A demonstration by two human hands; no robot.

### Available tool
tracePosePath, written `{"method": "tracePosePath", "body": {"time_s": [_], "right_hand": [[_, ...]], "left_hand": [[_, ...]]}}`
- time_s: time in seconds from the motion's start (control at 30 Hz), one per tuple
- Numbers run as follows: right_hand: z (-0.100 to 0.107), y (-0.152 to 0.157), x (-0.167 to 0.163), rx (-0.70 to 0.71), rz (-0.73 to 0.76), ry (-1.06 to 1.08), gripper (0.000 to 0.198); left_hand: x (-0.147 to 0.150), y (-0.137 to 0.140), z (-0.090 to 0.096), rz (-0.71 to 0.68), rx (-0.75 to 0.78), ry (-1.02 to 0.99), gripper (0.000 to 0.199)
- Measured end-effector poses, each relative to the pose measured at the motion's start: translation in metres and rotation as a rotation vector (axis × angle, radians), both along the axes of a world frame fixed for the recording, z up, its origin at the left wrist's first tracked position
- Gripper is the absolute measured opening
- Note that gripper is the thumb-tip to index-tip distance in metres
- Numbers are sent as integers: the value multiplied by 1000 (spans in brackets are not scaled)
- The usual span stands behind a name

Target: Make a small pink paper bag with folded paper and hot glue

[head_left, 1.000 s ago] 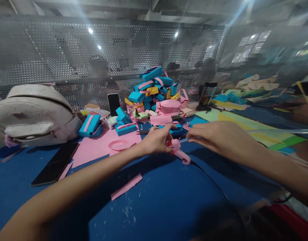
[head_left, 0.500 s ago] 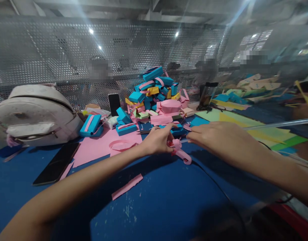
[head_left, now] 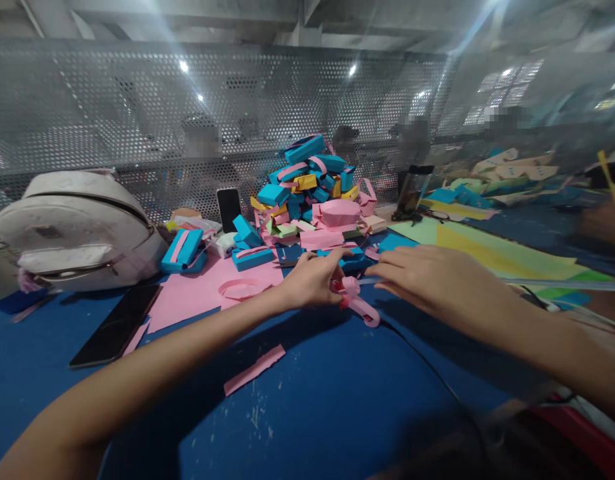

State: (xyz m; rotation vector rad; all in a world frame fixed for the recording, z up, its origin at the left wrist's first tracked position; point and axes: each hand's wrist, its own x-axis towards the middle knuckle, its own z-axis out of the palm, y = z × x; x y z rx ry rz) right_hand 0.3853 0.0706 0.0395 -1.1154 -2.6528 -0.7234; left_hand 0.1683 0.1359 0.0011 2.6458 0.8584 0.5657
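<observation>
A pink hot glue gun [head_left: 360, 307] lies over the blue table with its cord trailing to the lower right. My left hand [head_left: 312, 280] is closed on its front part, thumb and fingers around the red and pink body. My right hand [head_left: 422, 277] is beside the gun's back end, its fingers pinched on a long clear glue stick [head_left: 567, 285]. The short end of this stick meets the gun, and the long end passes behind my right wrist to the right. Scissors [head_left: 286, 264] lie partly hidden behind my left hand.
A pile of blue, yellow and pink paper boxes [head_left: 307, 180] rises against the perforated metal partition [head_left: 267, 87]. To the left are a white backpack [head_left: 82, 227] and a black phone [head_left: 115, 327]. A pink paper strip [head_left: 255, 370] lies in front. Another person's hand [head_left: 607, 223] is at right.
My right hand has shifted slightly left toward the glue gun, and the far end of the glue stick has dropped lower. My left hand keeps its hold.
</observation>
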Motion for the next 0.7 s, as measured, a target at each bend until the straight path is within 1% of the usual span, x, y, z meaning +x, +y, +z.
{"method": "tracePosePath", "body": {"time_s": [0.1,0.17,0.2,0.23,0.27,0.3,0.33,0.37,0.43,0.5,0.53,0.6,0.63,0.7], "right_hand": [[4,-7,-4,57,53,41,27],[3,-18,-9,87,139,117,27],[0,-25,-11,78,199,173,26],[-5,-31,-12,31,261,237,25],[-11,-37,-12,-36,306,294,23],[-18,-41,-12,-110,285,340,24],[-26,-44,-10,-177,235,349,26],[-34,-45,-7,-228,167,356,30],[-49,-41,1,-303,3,360,37],[-61,-31,8,-346,-146,394,39],[-66,-26,11,-374,-194,422,36],[-75,-14,12,-450,-220,483,33],[-78,-9,11,-492,-201,507,35],[-82,0,4,-554,-154,539,44]], "left_hand": [[-7,-1,11,-7,14,-10,79],[-19,-6,28,-7,35,-26,78],[-27,-10,38,-10,49,-39,78],[-37,-16,48,-10,71,-59,74],[-48,-23,58,-7,93,-75,66],[-60,-32,66,-6,130,-90,51],[-72,-42,72,16,202,-64,36],[-84,-54,75,52,263,-47,26],[-108,-77,71,119,332,26,22],[-130,-99,58,175,365,86,23],[-139,-109,49,177,397,131,23],[-155,-126,32,170,492,222,22],[-161,-132,24,159,543,244,19],[-171,-143,11,158,591,295,17]]}}
